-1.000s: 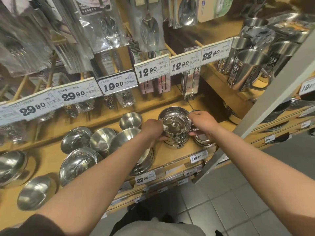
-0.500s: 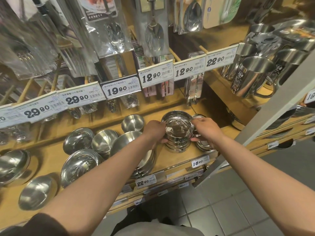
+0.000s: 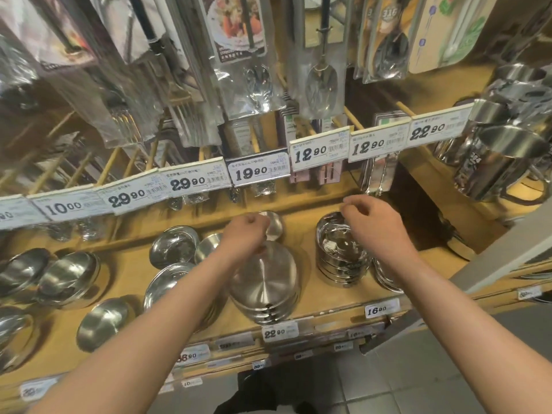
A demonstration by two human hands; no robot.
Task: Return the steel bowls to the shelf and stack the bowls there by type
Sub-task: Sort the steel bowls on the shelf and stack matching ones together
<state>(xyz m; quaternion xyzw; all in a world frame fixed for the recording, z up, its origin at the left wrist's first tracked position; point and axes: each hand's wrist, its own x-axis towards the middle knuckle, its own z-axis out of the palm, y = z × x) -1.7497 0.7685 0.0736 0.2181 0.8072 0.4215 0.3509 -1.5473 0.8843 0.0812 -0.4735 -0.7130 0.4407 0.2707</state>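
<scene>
Price tags (image 3: 280, 333) nearest at 6 o'clock on the shelf (image 3: 322, 300) lip; just past, wide bowl stack (image 3: 264, 286) at 6; straight-walled bowl stack (image 3: 340, 253) at 4, standing alone, untouched; left hand (image 3: 243, 239) loosely curled, empty, above the wide stack; right hand (image 3: 378, 225) half-curled, empty, over the tall stack's far rim; could topple it with a clipped rim, probably; loose bowls (image 3: 174, 246) at 9, unsorted; hanging utensil packs (image 3: 248, 70) at 12 crowding any lift.

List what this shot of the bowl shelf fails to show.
Head view only:
- Shallow dish stack: mostly behind the right forearm.
- Small bowl: partly covered by the left hand.
- Far-left bowls: cut by the frame edge.
- Lower price tags: blurred.
</scene>
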